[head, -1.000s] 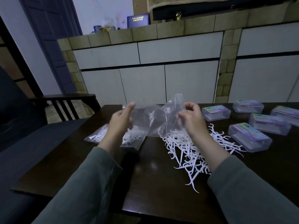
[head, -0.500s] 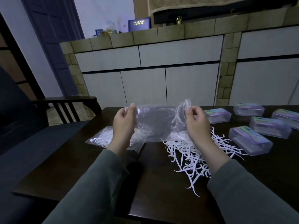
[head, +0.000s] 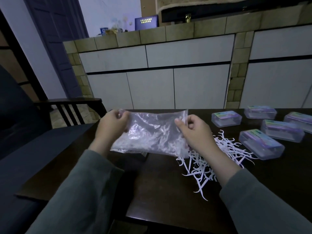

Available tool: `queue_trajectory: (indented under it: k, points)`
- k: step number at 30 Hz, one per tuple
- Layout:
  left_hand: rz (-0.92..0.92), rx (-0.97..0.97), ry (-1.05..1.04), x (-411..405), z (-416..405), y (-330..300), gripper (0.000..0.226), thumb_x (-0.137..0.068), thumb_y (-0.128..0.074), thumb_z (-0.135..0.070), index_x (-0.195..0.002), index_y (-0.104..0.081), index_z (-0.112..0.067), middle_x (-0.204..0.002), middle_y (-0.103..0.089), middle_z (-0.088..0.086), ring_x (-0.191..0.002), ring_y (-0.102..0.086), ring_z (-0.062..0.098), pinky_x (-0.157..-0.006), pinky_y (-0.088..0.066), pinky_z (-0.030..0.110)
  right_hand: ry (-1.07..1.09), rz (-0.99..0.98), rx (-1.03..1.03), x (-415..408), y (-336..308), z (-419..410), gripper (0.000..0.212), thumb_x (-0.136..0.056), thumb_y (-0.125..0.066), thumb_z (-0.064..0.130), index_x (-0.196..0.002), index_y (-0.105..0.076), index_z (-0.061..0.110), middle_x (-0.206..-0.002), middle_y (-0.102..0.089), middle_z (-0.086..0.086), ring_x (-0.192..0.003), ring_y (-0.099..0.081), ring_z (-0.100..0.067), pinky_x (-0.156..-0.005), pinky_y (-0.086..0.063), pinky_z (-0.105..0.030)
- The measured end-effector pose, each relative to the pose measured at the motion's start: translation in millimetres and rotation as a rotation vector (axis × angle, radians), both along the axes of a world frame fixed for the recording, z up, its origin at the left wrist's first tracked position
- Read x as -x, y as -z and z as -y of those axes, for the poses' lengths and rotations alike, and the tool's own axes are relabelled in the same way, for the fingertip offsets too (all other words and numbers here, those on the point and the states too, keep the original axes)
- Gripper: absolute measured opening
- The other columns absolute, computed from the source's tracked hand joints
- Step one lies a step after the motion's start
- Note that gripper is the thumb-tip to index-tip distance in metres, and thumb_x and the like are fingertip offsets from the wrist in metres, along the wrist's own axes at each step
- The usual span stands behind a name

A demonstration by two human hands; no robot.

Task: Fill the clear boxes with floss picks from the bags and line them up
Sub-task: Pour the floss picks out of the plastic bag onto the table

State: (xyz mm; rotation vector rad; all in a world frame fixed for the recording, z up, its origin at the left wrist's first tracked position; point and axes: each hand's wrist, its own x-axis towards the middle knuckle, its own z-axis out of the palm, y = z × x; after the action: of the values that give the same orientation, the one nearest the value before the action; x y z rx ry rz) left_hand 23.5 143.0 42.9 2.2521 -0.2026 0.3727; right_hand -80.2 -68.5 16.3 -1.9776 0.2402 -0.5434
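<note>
While both hands, left (head: 111, 127) and right (head: 195, 132), pinch the bag (head: 152, 134) by its top corners, stray picks could drop out. Any sweep toward 3 o'clock may scatter the floss picks (head: 207, 164) across the surface (head: 160, 191).

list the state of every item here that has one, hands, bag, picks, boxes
left hand: pinching the bag's left top corner
right hand: pinching the bag's right top corner
clear bag: held up, stretched flat between both hands, looks emptied
floss picks: dumped in a loose pile on the table, not boxed
clear boxes: five on the table, lids shut, not in a neat row
</note>
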Motion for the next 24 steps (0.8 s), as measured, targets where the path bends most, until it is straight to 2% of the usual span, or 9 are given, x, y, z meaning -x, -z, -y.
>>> queue_trajectory:
  k: [3,6,8,10,14,16,20,22,24]
  points:
    - [-0.365,-0.284,0.010,6,-26,-9,0.028,-0.096,-0.053,-0.040,-0.103,-0.062,-0.014,-0.079,-0.067,0.006,-0.070,-0.063,0.022,-0.058,-0.048,0.031,-0.041,-0.233,0.207,8,-5,-21,0.026,-0.089,-0.061,0.041,-0.091,-0.060,0.015,-0.085,-0.065,-0.001,-0.071,-0.064,-0.017,-0.064,-0.056,-0.037]
    - [-0.568,-0.522,0.013,18,-37,-10,0.034,-0.092,-0.060,-0.040,-0.103,-0.066,-0.008,-0.088,-0.068,0.010,-0.079,-0.067,0.026,-0.070,-0.057,0.037,0.031,-0.411,0.493,14,-8,-46,0.055,-0.088,-0.060,0.046,-0.132,-0.046,0.016,-0.123,-0.052,-0.005,-0.110,-0.054,-0.021,-0.082,-0.047,-0.034]
    - [-0.626,-0.534,-0.006,27,-39,-8,0.041,-0.091,-0.062,-0.042,-0.110,-0.062,-0.005,-0.093,-0.069,0.013,-0.080,-0.068,0.027,-0.065,-0.057,0.033,0.104,-0.332,0.709,22,-7,-63,0.073,-0.092,-0.052,0.047,-0.151,-0.019,0.017,-0.143,-0.034,-0.008,-0.129,-0.036,-0.025,-0.099,-0.038,-0.040]
    - [-0.453,-0.630,-0.070,32,-40,-3,0.056,-0.089,-0.061,-0.046,-0.126,-0.051,-0.006,-0.116,-0.064,0.015,-0.102,-0.062,0.030,-0.077,-0.051,0.034,0.054,-0.208,0.887,26,-1,-80,0.065,-0.097,-0.042,0.045,-0.152,-0.017,0.021,-0.152,-0.025,-0.007,-0.138,-0.023,-0.027,-0.109,-0.025,-0.051]
    - [-0.060,-1.011,0.057,52,-20,22,0.054,-0.093,-0.038,-0.052,-0.137,-0.046,-0.021,-0.142,-0.043,0.010,-0.127,-0.040,0.034,-0.101,-0.037,0.042,-0.268,-0.336,0.962,23,18,-103,0.052,-0.100,-0.033,0.033,-0.150,-0.028,0.022,-0.159,-0.019,-0.004,-0.147,-0.009,-0.029,-0.112,0.000,-0.064]
    - [-0.192,-1.151,0.261,66,-8,34,0.058,-0.092,-0.020,-0.056,-0.138,-0.044,-0.029,-0.150,-0.034,0.003,-0.135,-0.028,0.033,-0.109,-0.029,0.050,-0.369,-0.499,0.947,23,27,-104,0.056,-0.100,-0.032,0.030,-0.154,-0.017,0.022,-0.162,-0.007,-0.003,-0.148,0.001,-0.032,-0.111,0.004,-0.063]
    - [-0.522,-1.188,0.337,73,-7,36,0.052,-0.105,-0.024,-0.031,-0.154,-0.011,-0.018,-0.161,0.000,0.015,-0.146,0.000,0.040,-0.117,-0.011,0.058,-0.443,-0.583,0.908,30,39,-104,0.056,-0.104,-0.020,0.041,-0.156,-0.003,0.026,-0.162,0.010,-0.002,-0.147,0.011,-0.034,-0.113,0.002,-0.060]
    - [-0.594,-1.167,0.322,71,-12,26,0.057,-0.105,-0.031,-0.030,-0.155,-0.007,-0.017,-0.161,0.002,0.016,-0.147,-0.003,0.039,-0.118,-0.013,0.051,-0.450,-0.554,0.964,33,38,-104,0.058,-0.104,-0.020,0.045,-0.156,-0.006,0.024,-0.163,0.006,-0.003,-0.148,0.006,-0.033,-0.114,-0.003,-0.056]
    - [-0.632,-1.159,0.319,71,-18,9,0.060,-0.100,-0.042,-0.034,-0.154,-0.018,-0.022,-0.160,-0.017,0.011,-0.143,-0.025,0.031,-0.115,-0.025,0.037,-0.461,-0.501,1.013,36,36,-105,0.060,-0.103,-0.024,0.046,-0.155,-0.012,0.020,-0.163,-0.001,-0.005,-0.148,-0.002,-0.030,-0.115,-0.008,-0.053]
